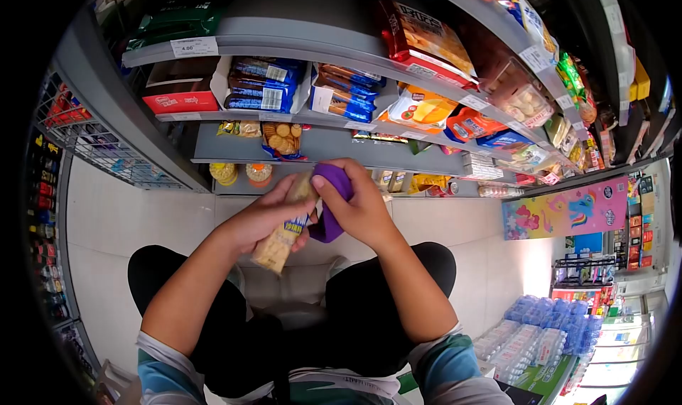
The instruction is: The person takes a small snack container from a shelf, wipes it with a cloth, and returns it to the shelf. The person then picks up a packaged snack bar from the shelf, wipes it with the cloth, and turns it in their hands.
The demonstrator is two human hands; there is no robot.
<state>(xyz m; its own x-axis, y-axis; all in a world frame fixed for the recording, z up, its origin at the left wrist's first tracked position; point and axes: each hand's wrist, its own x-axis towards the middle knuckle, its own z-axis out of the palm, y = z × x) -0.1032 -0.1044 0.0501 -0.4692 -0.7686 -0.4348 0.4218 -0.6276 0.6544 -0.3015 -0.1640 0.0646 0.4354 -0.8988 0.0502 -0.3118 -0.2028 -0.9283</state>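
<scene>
Above my knees, my left hand (pixel 273 217) is wrapped round a long clear-wrapped snack pack (pixel 278 247) with a blue and yellow label. The pack is tilted, its lower end sticking out below the fingers. Right beside it, my right hand (pixel 353 202) grips a purple cloth (pixel 331 231), with the thumb near the upper end of the pack. Both hands are close together, and the cloth lies against or very near the pack. Part of the pack is hidden behind my fingers.
Grey shelves (pixel 266 47) with snack packs and boxes stand ahead. Two round-lidded jars (pixel 258 173) sit on the bottom shelf. A wire basket rack (pixel 106 149) is at the left. Bottled water packs (pixel 529 334) are stacked at the lower right. A colourful pony panel (pixel 561 209) hangs at the right.
</scene>
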